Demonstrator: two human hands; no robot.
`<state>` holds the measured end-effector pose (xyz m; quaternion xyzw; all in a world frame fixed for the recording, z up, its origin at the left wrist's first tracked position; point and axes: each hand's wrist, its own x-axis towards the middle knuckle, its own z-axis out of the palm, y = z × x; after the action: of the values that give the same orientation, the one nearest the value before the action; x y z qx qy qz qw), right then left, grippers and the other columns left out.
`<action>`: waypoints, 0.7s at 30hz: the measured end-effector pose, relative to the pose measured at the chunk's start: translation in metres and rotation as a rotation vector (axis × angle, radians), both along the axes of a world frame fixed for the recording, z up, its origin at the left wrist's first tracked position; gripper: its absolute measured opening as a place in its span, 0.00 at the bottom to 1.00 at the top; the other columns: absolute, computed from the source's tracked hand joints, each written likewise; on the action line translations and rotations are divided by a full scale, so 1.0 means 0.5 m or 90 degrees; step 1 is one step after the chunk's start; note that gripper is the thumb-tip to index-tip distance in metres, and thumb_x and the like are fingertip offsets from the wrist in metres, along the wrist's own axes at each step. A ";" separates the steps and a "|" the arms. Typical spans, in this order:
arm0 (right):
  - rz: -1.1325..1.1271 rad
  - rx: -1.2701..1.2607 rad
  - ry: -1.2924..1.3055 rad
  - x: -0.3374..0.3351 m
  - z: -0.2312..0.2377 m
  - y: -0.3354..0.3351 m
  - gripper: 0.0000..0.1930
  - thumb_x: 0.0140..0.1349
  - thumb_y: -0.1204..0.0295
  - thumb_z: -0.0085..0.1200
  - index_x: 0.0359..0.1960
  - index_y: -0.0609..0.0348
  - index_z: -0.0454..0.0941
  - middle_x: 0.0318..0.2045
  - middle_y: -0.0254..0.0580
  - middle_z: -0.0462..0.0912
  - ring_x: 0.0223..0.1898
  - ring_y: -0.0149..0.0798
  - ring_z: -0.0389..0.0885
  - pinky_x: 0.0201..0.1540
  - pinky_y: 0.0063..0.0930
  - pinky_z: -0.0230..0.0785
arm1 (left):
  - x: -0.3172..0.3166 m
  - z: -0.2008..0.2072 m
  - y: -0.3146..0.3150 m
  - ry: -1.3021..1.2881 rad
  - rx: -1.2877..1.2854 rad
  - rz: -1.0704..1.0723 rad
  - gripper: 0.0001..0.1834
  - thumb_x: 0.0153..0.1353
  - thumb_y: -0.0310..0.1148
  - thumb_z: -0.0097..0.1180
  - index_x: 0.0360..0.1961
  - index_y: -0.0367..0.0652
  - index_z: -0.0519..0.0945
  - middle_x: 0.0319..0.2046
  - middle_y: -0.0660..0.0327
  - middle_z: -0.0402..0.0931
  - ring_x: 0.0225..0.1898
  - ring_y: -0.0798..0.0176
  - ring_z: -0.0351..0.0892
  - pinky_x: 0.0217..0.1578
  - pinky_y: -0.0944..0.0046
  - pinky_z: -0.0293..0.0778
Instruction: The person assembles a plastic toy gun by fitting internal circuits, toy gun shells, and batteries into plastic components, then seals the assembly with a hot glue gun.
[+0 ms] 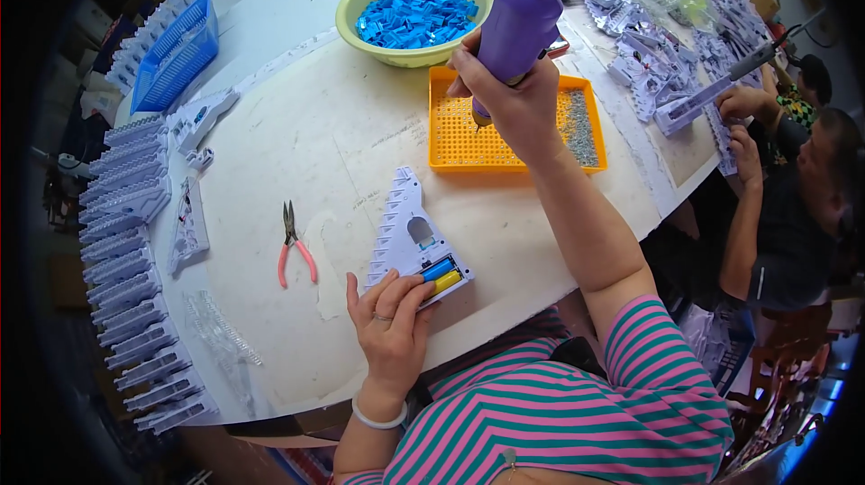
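My right hand [514, 93] is wrapped round a purple electric screwdriver [520, 27], its bit pointing down over a shallow orange basket [458, 135]. Small metal screws [579, 129] fill the basket's right end, and the rest of its floor shows a perforated grid. Near the front edge of the table, my left hand [392, 314] grips the lower side of a white plastic housing [405, 237] with a row of teeth along its left edge. A blue battery [437, 269] and a yellow battery [445, 282] sit in the housing's compartment. Part of the housing is hidden under my fingers.
Pink-handled pliers [293, 246] lie left of the housing. A green bowl [410, 57] of blue plastic pieces stands behind. White toothed housings [126, 269] line the left edge near a blue basket [180, 57]. At right, a co-worker [793, 187] handles parts beside piled assemblies [644, 66].
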<state>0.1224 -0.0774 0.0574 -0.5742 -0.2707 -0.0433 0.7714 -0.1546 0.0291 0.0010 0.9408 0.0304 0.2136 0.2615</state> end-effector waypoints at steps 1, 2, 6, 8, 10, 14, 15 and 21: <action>-0.001 0.004 -0.012 0.002 0.000 -0.001 0.06 0.66 0.77 0.62 0.42 0.64 0.81 0.31 0.37 0.86 0.29 0.27 0.87 0.33 0.19 0.81 | 0.000 0.001 -0.001 -0.001 0.001 0.001 0.17 0.53 0.27 0.71 0.45 0.48 0.85 0.49 0.68 0.82 0.58 0.56 0.77 0.71 0.33 0.54; -0.003 0.009 -0.024 0.002 0.000 -0.001 0.06 0.66 0.77 0.62 0.42 0.64 0.81 0.31 0.37 0.86 0.29 0.27 0.87 0.33 0.19 0.81 | 0.001 0.002 -0.001 -0.001 0.003 0.002 0.17 0.53 0.28 0.71 0.45 0.48 0.85 0.49 0.68 0.82 0.58 0.56 0.77 0.71 0.33 0.54; -0.004 0.022 -0.010 0.001 -0.001 0.000 0.05 0.66 0.77 0.62 0.42 0.64 0.81 0.31 0.37 0.86 0.28 0.28 0.87 0.33 0.19 0.80 | 0.001 0.001 -0.001 -0.004 0.004 0.000 0.17 0.53 0.28 0.71 0.45 0.48 0.85 0.49 0.68 0.82 0.58 0.56 0.77 0.71 0.33 0.54; -0.004 -0.015 -0.013 0.002 -0.002 -0.001 0.05 0.67 0.76 0.61 0.42 0.64 0.81 0.31 0.38 0.86 0.28 0.28 0.87 0.33 0.20 0.81 | 0.001 0.002 -0.001 -0.002 0.010 0.004 0.17 0.53 0.28 0.71 0.45 0.48 0.85 0.49 0.68 0.82 0.58 0.56 0.77 0.71 0.33 0.54; -0.001 0.007 -0.023 0.008 -0.005 0.003 0.05 0.67 0.76 0.61 0.42 0.64 0.81 0.31 0.37 0.86 0.28 0.28 0.87 0.32 0.19 0.80 | 0.000 0.002 -0.002 -0.006 0.007 0.005 0.17 0.53 0.28 0.71 0.45 0.48 0.85 0.49 0.68 0.82 0.58 0.56 0.77 0.71 0.33 0.54; -0.023 0.003 -0.039 0.009 0.001 0.002 0.05 0.67 0.76 0.62 0.41 0.64 0.81 0.31 0.37 0.86 0.28 0.27 0.87 0.30 0.18 0.79 | 0.001 0.003 -0.001 -0.004 0.006 0.003 0.17 0.53 0.29 0.71 0.45 0.48 0.85 0.49 0.68 0.82 0.58 0.56 0.77 0.71 0.33 0.54; -0.021 0.004 -0.040 0.010 -0.001 0.004 0.05 0.67 0.76 0.62 0.41 0.64 0.81 0.31 0.37 0.86 0.28 0.27 0.87 0.30 0.18 0.79 | 0.002 0.002 -0.001 -0.004 0.007 0.004 0.17 0.53 0.29 0.71 0.45 0.48 0.85 0.49 0.68 0.82 0.58 0.56 0.77 0.71 0.33 0.54; -0.017 0.017 -0.026 0.008 -0.005 0.014 0.06 0.66 0.75 0.63 0.41 0.63 0.81 0.31 0.36 0.86 0.28 0.27 0.87 0.31 0.18 0.78 | -0.002 0.000 0.000 -0.001 0.005 0.005 0.17 0.53 0.29 0.71 0.45 0.49 0.85 0.49 0.68 0.82 0.58 0.56 0.77 0.71 0.33 0.54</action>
<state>0.1266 -0.0703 0.0548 -0.5662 -0.2781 -0.0685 0.7729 -0.1554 0.0292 0.0011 0.9415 0.0330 0.2152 0.2574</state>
